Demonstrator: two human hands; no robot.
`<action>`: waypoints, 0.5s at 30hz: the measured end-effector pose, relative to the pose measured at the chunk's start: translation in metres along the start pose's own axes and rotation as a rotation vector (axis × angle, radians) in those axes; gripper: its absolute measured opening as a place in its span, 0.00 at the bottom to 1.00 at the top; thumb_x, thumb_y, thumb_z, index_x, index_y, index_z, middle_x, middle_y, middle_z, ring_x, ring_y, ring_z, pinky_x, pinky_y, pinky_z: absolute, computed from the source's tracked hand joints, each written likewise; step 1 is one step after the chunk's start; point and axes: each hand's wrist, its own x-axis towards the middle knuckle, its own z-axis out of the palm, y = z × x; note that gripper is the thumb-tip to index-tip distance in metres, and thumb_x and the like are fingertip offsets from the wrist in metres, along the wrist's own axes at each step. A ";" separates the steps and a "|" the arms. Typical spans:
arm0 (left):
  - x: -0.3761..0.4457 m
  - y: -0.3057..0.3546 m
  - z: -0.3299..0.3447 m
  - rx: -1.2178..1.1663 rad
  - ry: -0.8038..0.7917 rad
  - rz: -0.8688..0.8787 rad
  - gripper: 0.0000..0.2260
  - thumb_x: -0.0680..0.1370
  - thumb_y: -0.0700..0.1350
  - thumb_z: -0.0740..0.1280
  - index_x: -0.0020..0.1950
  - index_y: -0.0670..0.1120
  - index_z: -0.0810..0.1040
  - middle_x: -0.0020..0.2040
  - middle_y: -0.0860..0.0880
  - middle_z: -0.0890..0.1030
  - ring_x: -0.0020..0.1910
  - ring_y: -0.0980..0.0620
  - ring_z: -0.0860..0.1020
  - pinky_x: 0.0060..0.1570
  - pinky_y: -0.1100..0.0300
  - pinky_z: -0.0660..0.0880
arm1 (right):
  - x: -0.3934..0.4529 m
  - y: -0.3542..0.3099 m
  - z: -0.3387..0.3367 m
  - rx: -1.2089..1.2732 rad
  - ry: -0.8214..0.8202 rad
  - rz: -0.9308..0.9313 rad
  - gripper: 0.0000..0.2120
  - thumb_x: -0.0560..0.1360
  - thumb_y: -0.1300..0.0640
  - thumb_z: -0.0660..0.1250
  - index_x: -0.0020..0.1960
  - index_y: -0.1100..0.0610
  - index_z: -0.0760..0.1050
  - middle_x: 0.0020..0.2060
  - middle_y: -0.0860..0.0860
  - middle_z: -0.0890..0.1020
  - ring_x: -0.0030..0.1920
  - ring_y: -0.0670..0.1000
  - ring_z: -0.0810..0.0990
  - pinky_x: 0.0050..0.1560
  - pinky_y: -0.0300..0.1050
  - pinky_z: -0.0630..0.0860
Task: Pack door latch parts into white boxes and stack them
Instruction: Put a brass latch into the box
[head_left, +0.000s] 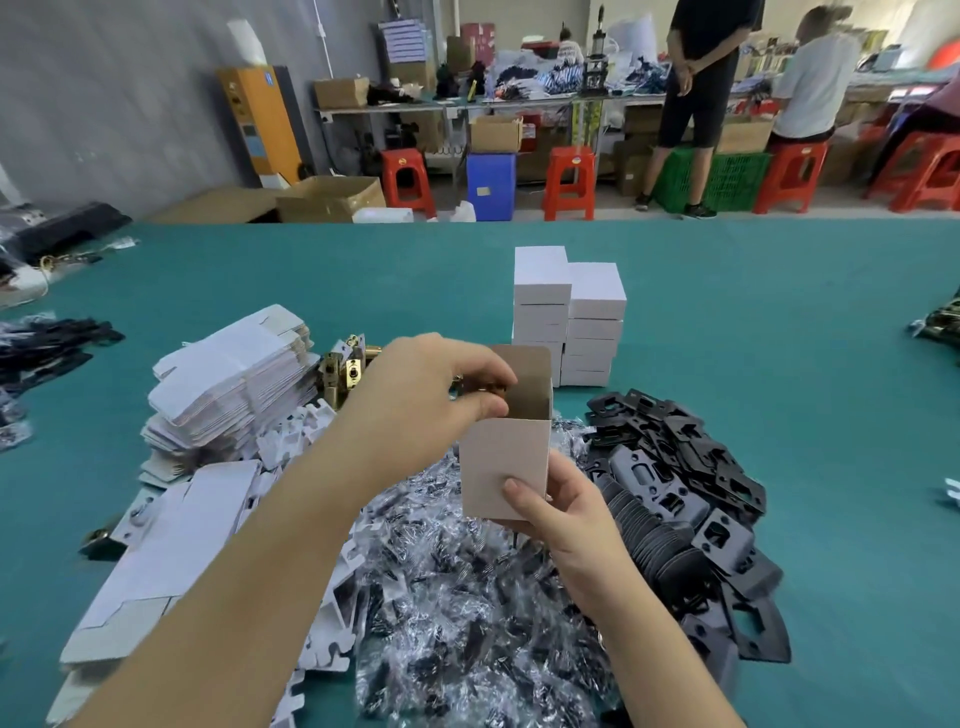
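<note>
Gripped from below at about five o'clock, the open white box (505, 467) stands upright in the right hand (563, 512), whose thumb lies flat on the near face while the fingers wrap behind. Its top flap is raised, showing a brown inside. At the box's mouth, toward ten o'clock, the left hand (421, 395) curls its fingers around a brass-coloured latch part (480, 387) and holds it at the rim of the opening.

Both hands hover above a heap of small parts in clear plastic bags (467, 597) on the green table (779, 364). At three o'clock from the box lies a pile of black plates (675, 483) with cut-out holes. At nine o'clock sits a stack of flat, unfolded white cartons (234, 379), and just beyond it a few brass latches (340, 371). At twelve o'clock, just behind the held box, two columns of closed white boxes (569, 317) stand side by side, touching. Far beyond the table, two people stand near red stools (569, 179) at a cluttered bench.
</note>
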 end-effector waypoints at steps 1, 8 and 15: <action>-0.001 0.001 0.002 0.022 -0.009 0.002 0.08 0.74 0.47 0.77 0.51 0.58 0.86 0.38 0.70 0.76 0.45 0.73 0.74 0.45 0.78 0.64 | 0.000 0.000 0.000 -0.005 0.003 0.000 0.20 0.71 0.48 0.77 0.62 0.44 0.82 0.58 0.54 0.85 0.60 0.57 0.84 0.55 0.49 0.83; -0.002 -0.001 0.004 -0.067 -0.009 0.000 0.05 0.77 0.45 0.74 0.51 0.54 0.86 0.42 0.64 0.83 0.40 0.74 0.75 0.41 0.79 0.65 | 0.002 0.003 -0.005 0.083 -0.004 -0.008 0.27 0.67 0.42 0.82 0.64 0.45 0.81 0.60 0.54 0.84 0.59 0.56 0.84 0.55 0.54 0.83; -0.005 -0.026 0.000 0.053 0.109 -0.027 0.04 0.79 0.44 0.71 0.49 0.52 0.86 0.41 0.60 0.82 0.39 0.62 0.77 0.41 0.64 0.71 | 0.004 0.008 -0.007 -0.204 0.073 -0.054 0.16 0.71 0.51 0.76 0.56 0.37 0.82 0.52 0.48 0.84 0.55 0.53 0.84 0.49 0.53 0.85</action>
